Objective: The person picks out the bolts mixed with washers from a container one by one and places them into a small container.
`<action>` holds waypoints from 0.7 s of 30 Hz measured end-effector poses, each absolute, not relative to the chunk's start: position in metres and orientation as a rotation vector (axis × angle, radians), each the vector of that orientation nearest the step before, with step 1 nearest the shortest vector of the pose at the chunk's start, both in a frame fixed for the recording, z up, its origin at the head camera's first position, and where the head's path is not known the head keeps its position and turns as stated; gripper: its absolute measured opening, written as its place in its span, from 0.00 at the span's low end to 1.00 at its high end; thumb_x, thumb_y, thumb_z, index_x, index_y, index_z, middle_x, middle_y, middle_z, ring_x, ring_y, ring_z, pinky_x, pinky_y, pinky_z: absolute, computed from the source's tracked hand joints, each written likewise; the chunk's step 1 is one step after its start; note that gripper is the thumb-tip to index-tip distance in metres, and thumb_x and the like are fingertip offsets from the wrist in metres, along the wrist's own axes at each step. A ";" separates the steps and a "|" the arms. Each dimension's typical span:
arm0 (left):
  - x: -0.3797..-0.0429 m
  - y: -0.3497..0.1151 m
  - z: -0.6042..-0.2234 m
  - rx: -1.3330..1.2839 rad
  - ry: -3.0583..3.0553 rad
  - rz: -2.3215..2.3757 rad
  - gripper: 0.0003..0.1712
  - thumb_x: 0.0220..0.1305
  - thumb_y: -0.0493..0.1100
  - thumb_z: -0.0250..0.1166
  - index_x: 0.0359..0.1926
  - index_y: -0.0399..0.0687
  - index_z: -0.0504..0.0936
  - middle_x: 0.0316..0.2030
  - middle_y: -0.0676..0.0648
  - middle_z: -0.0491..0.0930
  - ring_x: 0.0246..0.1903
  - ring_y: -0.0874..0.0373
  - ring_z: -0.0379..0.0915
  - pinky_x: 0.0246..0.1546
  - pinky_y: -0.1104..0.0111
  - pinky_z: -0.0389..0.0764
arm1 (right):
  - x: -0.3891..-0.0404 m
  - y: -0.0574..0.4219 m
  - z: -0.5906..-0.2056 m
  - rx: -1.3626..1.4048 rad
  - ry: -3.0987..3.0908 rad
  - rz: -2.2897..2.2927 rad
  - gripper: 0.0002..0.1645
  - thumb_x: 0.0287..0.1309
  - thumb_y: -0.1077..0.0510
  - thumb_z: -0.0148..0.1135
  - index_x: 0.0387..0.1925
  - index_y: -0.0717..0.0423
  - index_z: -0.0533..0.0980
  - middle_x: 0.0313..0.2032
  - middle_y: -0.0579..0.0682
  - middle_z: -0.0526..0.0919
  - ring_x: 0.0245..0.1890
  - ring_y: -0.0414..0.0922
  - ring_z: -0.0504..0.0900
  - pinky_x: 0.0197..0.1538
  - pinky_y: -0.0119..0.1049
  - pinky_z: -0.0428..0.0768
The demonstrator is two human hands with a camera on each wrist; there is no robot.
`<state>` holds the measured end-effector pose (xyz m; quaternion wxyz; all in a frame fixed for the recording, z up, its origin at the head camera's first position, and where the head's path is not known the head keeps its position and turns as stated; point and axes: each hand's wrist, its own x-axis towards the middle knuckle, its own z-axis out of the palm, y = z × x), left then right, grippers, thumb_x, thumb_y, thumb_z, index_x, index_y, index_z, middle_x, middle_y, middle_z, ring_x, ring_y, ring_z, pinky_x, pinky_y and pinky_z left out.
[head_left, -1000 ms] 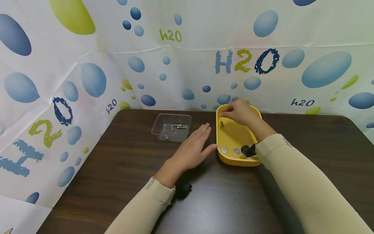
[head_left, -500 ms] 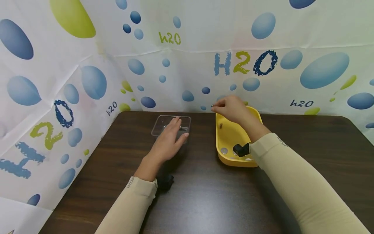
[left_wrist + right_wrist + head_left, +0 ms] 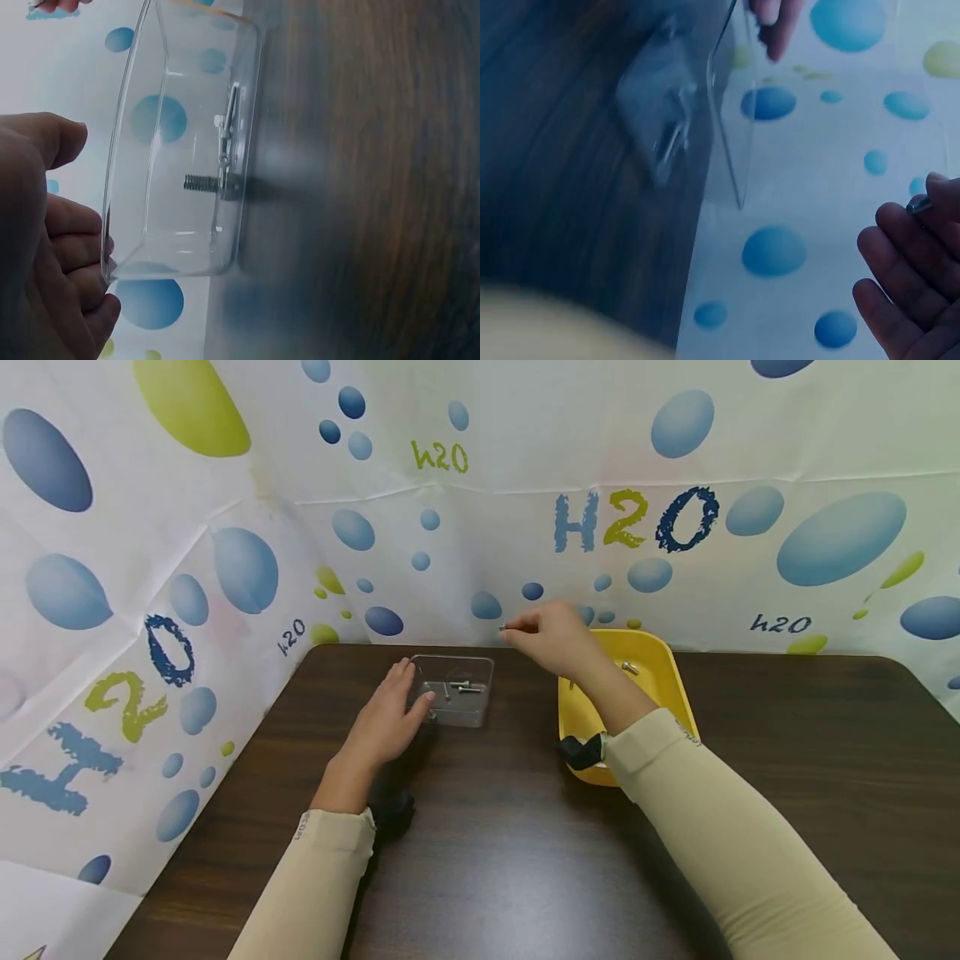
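My left hand (image 3: pixel 378 718) lies at the left side of a clear plastic box (image 3: pixel 461 719), fingers extended along its rim. In the left wrist view the fingertips are right at a corner of the box, the thumb apart from it. Inside lie several metal bolts (image 3: pixel 468 688); one threaded bolt (image 3: pixel 201 183) shows through the wall. My right hand (image 3: pixel 551 635) is in the air between the box and a yellow tray (image 3: pixel 678 693). Its thumb and index finger pinch a small metal bolt (image 3: pixel 919 205), mostly hidden by the fingers.
Bolts (image 3: pixel 630 668) lie in the yellow tray, which is partly covered by the right forearm. The dark wooden table (image 3: pixel 480 843) meets a white sheet (image 3: pixel 510 527) with blue drops behind it. A black wrist camera (image 3: pixel 581 752) hangs under the right cuff.
My right hand has lifted out of the yellow tray with the bolt and moved left toward the box. My left hand has moved from beside the tray to the box's left side.
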<state>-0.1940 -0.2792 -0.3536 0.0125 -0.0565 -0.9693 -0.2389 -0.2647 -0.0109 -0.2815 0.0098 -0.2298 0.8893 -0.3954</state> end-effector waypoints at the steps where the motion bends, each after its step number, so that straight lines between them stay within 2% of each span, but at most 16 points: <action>1: -0.194 -0.281 -0.354 -0.171 -3.026 -0.746 0.41 0.75 0.57 0.49 0.76 0.37 0.50 0.78 0.42 0.43 0.77 0.47 0.37 0.75 0.48 0.47 | -0.263 -0.016 -0.282 -0.742 2.777 -1.252 0.18 0.66 0.48 0.62 0.50 0.53 0.85 0.46 0.49 0.87 0.44 0.45 0.81 0.52 0.41 0.82; 13: -0.196 -0.286 -0.359 -0.133 -3.068 -0.750 0.41 0.75 0.57 0.48 0.76 0.37 0.50 0.78 0.40 0.43 0.77 0.47 0.37 0.74 0.48 0.48 | -0.242 -0.056 -0.301 -0.829 2.763 -1.421 0.16 0.64 0.48 0.64 0.46 0.52 0.86 0.42 0.47 0.88 0.40 0.43 0.83 0.47 0.37 0.84; 21: -0.194 -0.290 -0.360 -0.095 -3.065 -0.752 0.40 0.76 0.57 0.46 0.76 0.36 0.49 0.78 0.40 0.43 0.77 0.46 0.38 0.74 0.48 0.48 | -0.229 -0.076 -0.319 -0.802 2.727 -1.474 0.18 0.64 0.48 0.64 0.50 0.53 0.84 0.45 0.48 0.87 0.41 0.43 0.83 0.47 0.37 0.84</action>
